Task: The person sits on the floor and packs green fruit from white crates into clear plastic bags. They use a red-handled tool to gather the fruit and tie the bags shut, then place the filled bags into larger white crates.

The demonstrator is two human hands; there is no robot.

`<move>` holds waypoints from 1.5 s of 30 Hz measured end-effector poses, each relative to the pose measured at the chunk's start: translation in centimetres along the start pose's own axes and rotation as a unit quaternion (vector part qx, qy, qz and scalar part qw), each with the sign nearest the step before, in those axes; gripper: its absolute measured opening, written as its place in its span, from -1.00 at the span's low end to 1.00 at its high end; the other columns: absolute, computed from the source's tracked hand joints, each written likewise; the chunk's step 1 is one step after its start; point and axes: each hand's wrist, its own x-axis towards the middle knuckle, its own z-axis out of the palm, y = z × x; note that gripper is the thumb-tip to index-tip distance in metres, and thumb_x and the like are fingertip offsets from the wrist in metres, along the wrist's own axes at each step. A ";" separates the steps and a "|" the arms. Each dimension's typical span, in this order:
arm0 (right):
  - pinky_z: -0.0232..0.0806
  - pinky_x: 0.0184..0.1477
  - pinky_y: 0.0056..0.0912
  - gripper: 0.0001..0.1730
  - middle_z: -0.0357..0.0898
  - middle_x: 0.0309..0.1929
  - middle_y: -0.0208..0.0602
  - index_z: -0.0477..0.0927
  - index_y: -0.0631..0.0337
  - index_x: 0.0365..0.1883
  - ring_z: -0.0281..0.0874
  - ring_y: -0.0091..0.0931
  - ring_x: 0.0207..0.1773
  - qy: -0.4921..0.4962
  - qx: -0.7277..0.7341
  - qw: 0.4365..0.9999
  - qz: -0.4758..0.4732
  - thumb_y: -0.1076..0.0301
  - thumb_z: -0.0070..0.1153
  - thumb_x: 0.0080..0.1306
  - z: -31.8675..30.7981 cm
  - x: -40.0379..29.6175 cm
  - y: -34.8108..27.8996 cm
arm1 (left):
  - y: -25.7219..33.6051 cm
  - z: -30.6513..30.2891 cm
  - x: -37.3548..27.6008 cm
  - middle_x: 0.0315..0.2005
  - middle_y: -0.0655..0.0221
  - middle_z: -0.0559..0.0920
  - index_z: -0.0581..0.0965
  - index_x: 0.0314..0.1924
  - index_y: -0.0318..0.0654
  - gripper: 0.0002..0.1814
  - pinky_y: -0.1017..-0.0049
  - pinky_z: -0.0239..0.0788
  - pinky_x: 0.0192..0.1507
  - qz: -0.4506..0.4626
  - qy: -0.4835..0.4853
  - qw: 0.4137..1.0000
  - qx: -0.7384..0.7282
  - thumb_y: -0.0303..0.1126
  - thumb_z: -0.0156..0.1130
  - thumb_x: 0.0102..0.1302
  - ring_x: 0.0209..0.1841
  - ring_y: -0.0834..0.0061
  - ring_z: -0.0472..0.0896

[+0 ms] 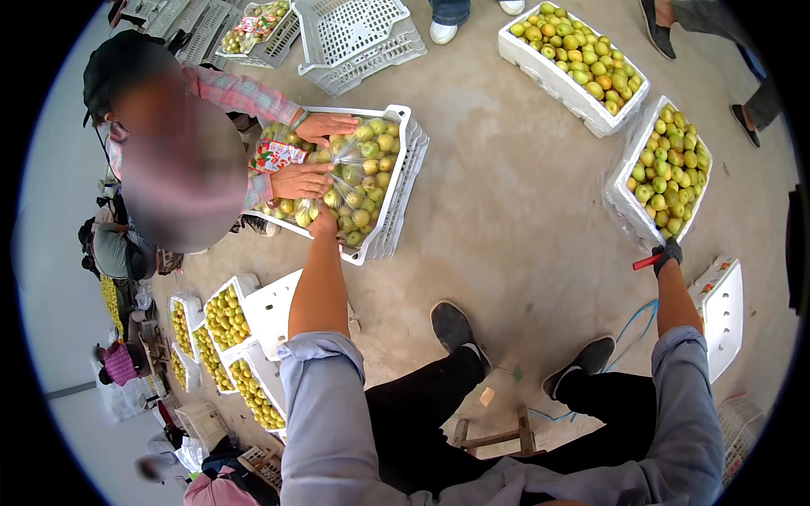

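With bare skin showing, my left hand (323,222) rests at the near side of a white plastic crate (380,235), on clear-bagged yellow-green fruit (361,202); its fingers are partly hidden, so its grip is unclear. Two hands of another person (304,180) press on the same bags from the far left, near a printed red-and-white packet (276,155). On the right, my right hand (669,254), in a dark glove, is closed around a red-handled tool (647,262). It is at the near end of a plastic-lined white foam box (617,190) full of similar fruit.
Another foam box of fruit (544,73) stands at the upper right. Stacked white crates (361,54) are at the top. Several fruit-filled foam boxes (250,345) stand lower left. A foam lid (724,316) leans at the right. Blue strapping (633,338) and a wooden stool (493,438) lie near my feet.
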 end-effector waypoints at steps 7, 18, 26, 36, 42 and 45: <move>0.39 -0.58 -0.31 -0.62 0.42 -0.34 -0.21 0.33 0.04 0.05 0.35 -0.41 -0.59 0.057 0.020 0.998 0.022 0.32 0.03 0.25 -1.1 -4.0 2.6 | 11.0 -3.7 -13.4 0.13 -0.02 0.39 0.27 0.21 -0.42 -0.25 0.27 0.22 0.19 0.145 0.072 0.986 0.043 -0.07 0.19 0.12 0.17 0.07 0.39; 0.37 -0.61 -0.26 -0.32 0.47 0.01 -0.11 0.16 -0.15 0.31 0.53 -0.20 -0.48 0.128 0.004 0.982 0.141 0.42 -0.12 0.18 -0.2 -26.7 11.6 | -2.8 12.1 -49.0 0.16 -0.13 0.36 0.25 0.21 -0.50 -0.19 0.34 0.19 0.21 0.289 -0.364 0.885 0.027 -0.17 0.26 0.02 0.19 0.08 0.38; 0.33 -0.75 -0.34 -0.57 0.49 -0.18 -0.24 0.43 0.22 0.04 0.43 -0.36 -0.64 0.061 -0.006 0.995 0.076 0.29 0.09 0.20 -12.2 -29.6 14.8 | -8.2 18.2 -51.3 -0.11 0.15 0.43 0.00 0.36 -0.40 -0.06 0.25 0.37 -0.09 0.022 -0.480 0.876 -0.039 -0.38 0.22 -0.01 -0.20 0.31 0.43; 0.34 -0.68 -0.33 -0.49 0.42 -0.54 -0.30 0.59 0.06 -0.10 0.31 -0.41 -0.70 0.037 -0.303 0.946 -0.111 -0.13 0.11 0.16 -10.7 -3.9 -6.9 | -7.3 22.7 -52.1 0.10 -0.12 0.42 0.21 0.22 -0.47 -0.25 0.31 0.13 0.24 0.166 -0.452 0.874 -0.067 -0.33 0.16 0.00 0.20 0.00 0.36; 0.33 -0.69 -0.27 -0.29 0.39 -0.57 -0.20 0.55 0.20 -0.15 0.31 -0.35 -0.69 -0.064 -0.408 0.911 -0.024 -0.34 0.00 0.15 -8.2 -2.9 -5.4 | -9.2 20.6 -51.9 0.02 -0.05 0.51 0.28 0.18 -0.33 -0.35 0.20 0.23 0.14 0.198 -0.376 0.905 0.013 -0.24 0.16 0.07 0.10 -0.03 0.44; 0.40 -0.62 -0.29 -0.36 0.45 -0.46 -0.20 0.55 0.18 -0.09 0.36 -0.37 -0.61 -0.113 -0.436 0.893 -0.010 -0.25 -0.03 0.22 -7.5 -7.7 -3.6 | -13.3 19.3 -49.3 -0.05 -0.01 0.55 0.34 0.12 -0.35 -0.42 0.23 0.27 0.09 0.226 -0.367 0.899 -0.082 -0.28 0.18 0.10 0.06 0.00 0.48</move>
